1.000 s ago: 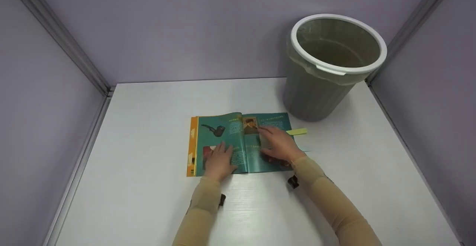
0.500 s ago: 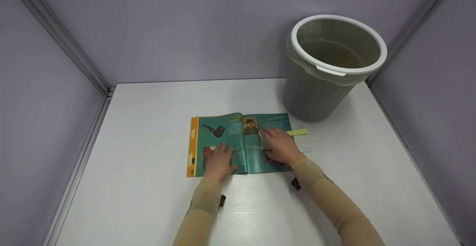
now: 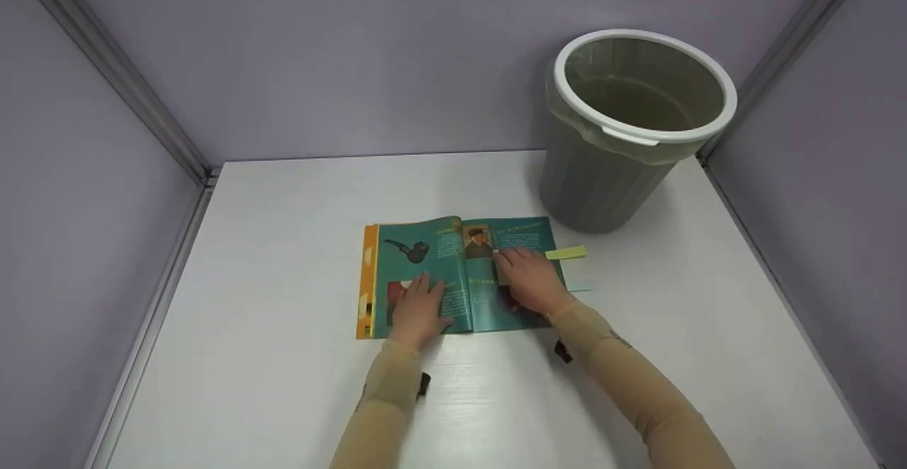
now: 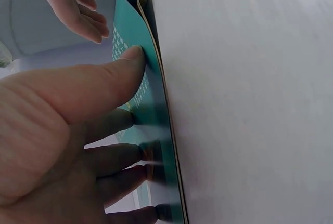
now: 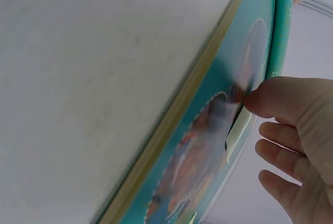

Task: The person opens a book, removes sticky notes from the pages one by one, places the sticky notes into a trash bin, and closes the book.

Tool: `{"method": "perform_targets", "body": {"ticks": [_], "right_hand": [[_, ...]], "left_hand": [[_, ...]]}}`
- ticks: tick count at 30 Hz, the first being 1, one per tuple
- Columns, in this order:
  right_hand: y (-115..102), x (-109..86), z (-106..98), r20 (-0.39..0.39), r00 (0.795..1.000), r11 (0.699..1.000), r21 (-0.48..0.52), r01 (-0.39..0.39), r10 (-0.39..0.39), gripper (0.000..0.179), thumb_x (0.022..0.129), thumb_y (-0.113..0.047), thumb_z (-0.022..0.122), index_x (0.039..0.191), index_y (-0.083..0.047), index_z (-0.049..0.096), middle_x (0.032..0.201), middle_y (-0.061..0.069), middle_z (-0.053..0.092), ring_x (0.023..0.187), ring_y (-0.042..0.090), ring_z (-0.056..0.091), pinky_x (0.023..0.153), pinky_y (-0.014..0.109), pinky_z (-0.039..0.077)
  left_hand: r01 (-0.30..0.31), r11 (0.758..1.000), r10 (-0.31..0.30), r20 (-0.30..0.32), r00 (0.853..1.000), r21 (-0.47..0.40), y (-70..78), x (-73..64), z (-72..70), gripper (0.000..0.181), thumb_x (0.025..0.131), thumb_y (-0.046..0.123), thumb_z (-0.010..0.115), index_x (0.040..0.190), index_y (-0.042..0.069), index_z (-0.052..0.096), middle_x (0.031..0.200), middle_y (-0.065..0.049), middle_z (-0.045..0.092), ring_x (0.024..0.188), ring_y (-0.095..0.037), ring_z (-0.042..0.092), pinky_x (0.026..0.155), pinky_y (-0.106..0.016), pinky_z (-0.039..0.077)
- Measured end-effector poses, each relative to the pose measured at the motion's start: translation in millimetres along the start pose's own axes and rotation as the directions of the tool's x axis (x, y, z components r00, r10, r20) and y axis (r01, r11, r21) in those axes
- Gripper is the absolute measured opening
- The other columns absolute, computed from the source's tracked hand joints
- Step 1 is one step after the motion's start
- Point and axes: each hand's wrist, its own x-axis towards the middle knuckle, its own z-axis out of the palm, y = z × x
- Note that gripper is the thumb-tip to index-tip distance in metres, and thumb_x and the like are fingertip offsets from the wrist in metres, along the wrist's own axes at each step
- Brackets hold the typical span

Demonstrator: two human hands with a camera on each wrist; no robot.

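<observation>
Lavender-grey walls (image 3: 368,58) behind and on both sides of the white tabletop (image 3: 283,278), from the head. Lying open there, teal pages up: the magazine (image 3: 458,263), with an orange margin along its left edge. Wide stretches of tabletop to the left, right and near side of the magazine; a narrower strip beyond it, up to the back wall. Upright just beyond the magazine's far right corner, a grey bin (image 3: 602,178) with a white rim; inside, a translucent liner (image 3: 638,154), folded outward below the rim. Jutting past the magazine's right edge, a yellow tab (image 3: 567,252) and a pale blue tab (image 3: 579,285). Left hand (image 3: 417,313) on the magazine's left page, right hand (image 3: 533,281) on the right.

From the left wrist: left fingers spread and released against the magazine's page; near edge along the tabletop, sheets bulging toward the spine.

From the right wrist: thick block of page edges along the magazine's near side. Right thumb tip touching a pale slip (image 5: 238,133) on its right page; pinching or merely pressing, impossible to tell.
</observation>
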Motion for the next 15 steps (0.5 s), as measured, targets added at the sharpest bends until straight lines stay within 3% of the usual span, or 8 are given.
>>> {"method": "perform_targets", "body": {"ticks": [9, 15], "right_hand": [[2.1, 3.1, 2.5, -0.018, 1.000, 0.999, 0.039, -0.015, 0.016, 0.036, 0.091, 0.002, 0.061, 0.127, 0.000, 0.059, 0.118, 0.015, 0.064, 0.113, 0.029, 0.060, 0.100, 0.045, 0.047], [4.1, 8.8, 4.8, -0.030, 0.999, 0.998, 0.054, -0.035, 0.037, 0.029, 0.090, 0.003, 0.062, 0.119, 0.000, 0.062, 0.110, 0.015, 0.065, 0.103, 0.029, 0.063, 0.089, 0.043, 0.053]], "left_hand": [[0.009, 1.000, -0.010, 0.005, 1.000, 0.003, 0.4, 0.6, -0.4, 0.071, 0.085, 0.026, 0.080, 0.144, 0.001, 0.050, 0.153, -0.026, 0.036, 0.142, -0.040, 0.031, 0.113, -0.057, 0.027], [0.006, 1.000, -0.006, -0.002, 1.000, 0.006, -0.6, 1.1, 1.3, 0.072, 0.084, 0.026, 0.080, 0.144, 0.001, 0.049, 0.153, -0.025, 0.036, 0.142, -0.040, 0.032, 0.112, -0.058, 0.028]]}}
